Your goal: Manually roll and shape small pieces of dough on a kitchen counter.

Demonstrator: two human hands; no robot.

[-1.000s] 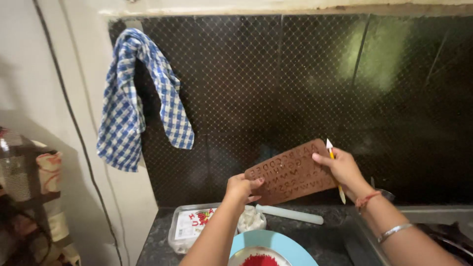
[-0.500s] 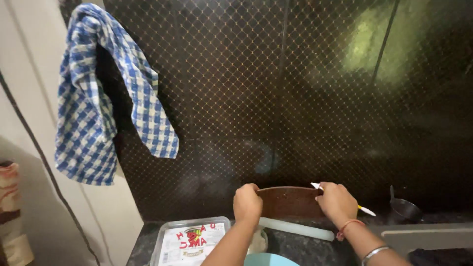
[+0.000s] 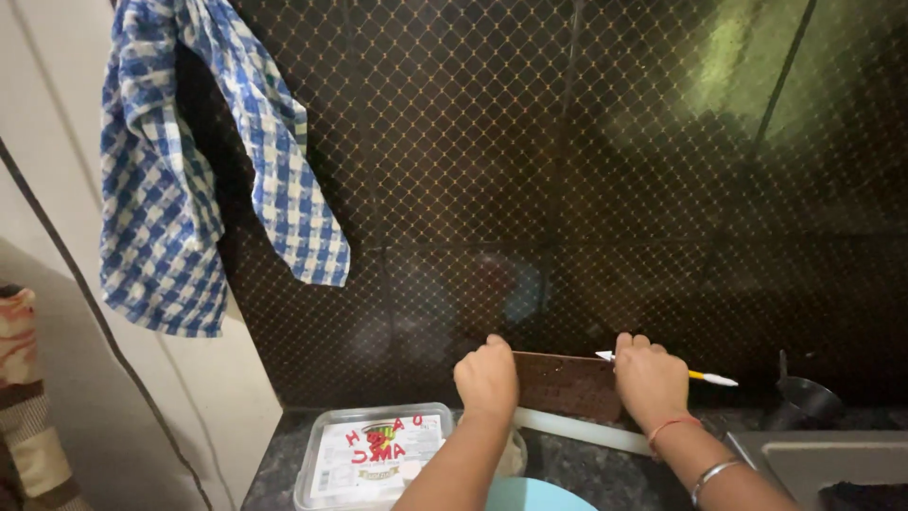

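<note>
My left hand (image 3: 487,378) grips the left end of a flat brown board (image 3: 566,384) that stands on edge against the dark tiled wall. On the board's right end rests my right hand (image 3: 650,380), which also holds a thin white and yellow stick (image 3: 702,376) pointing right. A red thread and a metal bangle circle my right wrist. The board's lower edge sits just above a long white strip (image 3: 582,429) on the dark counter.
A blue-and-white checked cloth (image 3: 194,170) hangs at the upper left. A clear lidded plastic box (image 3: 374,456) sits on the counter's left, a light blue plate (image 3: 534,495) at the bottom edge. A small metal funnel (image 3: 802,398) and a sink (image 3: 832,464) lie right.
The board went from tilted up in the air to standing low against the wall near the counter. The view swung upward and closer to the wall.
</note>
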